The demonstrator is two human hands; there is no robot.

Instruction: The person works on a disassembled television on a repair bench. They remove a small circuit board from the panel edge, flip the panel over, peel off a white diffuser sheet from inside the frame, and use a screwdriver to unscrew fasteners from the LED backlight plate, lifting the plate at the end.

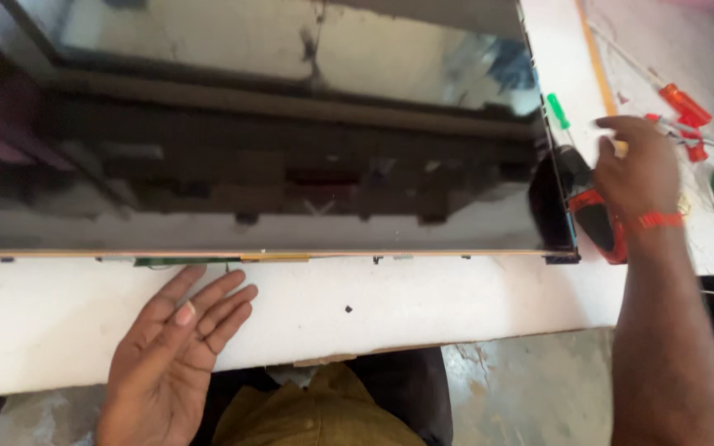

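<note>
The flat-screen panel (249, 157) lies glass-up across the white bench (423, 301), its near edge bared. The left hand (177, 355) rests open, palm up, at that edge, holding nothing. The right hand (634, 169) hovers with fingers loosely spread over the red-and-black power screwdriver (597, 219) by the panel's right corner; whether they touch it is blurred. Picking up a tool seems in hand; a firm grasp would come first.

Left hand (177, 347) low at near left, palm turned up, fingers (221, 299) loosely spread and pointing far-right, nothing held. Right hand (634, 169) stretched to far right, back facing up, fingers (613, 124) curled and slightly blurred, grip not discernible. Right forearm bare, running back toward near right corner, red band at wrist
</note>
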